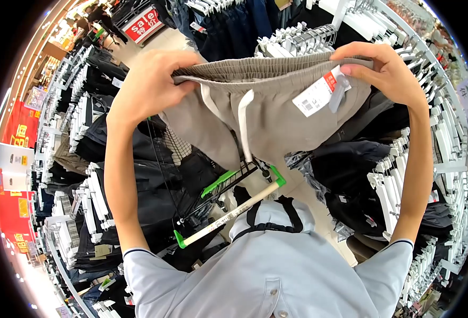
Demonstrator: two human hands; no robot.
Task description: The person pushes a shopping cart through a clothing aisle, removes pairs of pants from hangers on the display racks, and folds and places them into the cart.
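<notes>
A pair of taupe shorts (276, 122) hangs stretched between my two hands, waistband up. My left hand (162, 79) pinches one end of the elastic waistband, thumb in front and fingers behind. At the other end, my right hand (374, 69) grips the waistband near its corner. Two pale drawstrings (244, 119) dangle down the front. A white and red price tag (318, 95) hangs from the waistband beside my right thumb. Below the shorts is a shopping cart handle (234, 212) with green ends, close to my body.
Racks of dark trousers (133, 175) on white hangers line the left side. More dark garments (345, 164) hang on the right. Dark blue trousers (234, 26) hang ahead. A red sale sign (143, 25) stands at the far left aisle, near a person in dark clothes (104, 21).
</notes>
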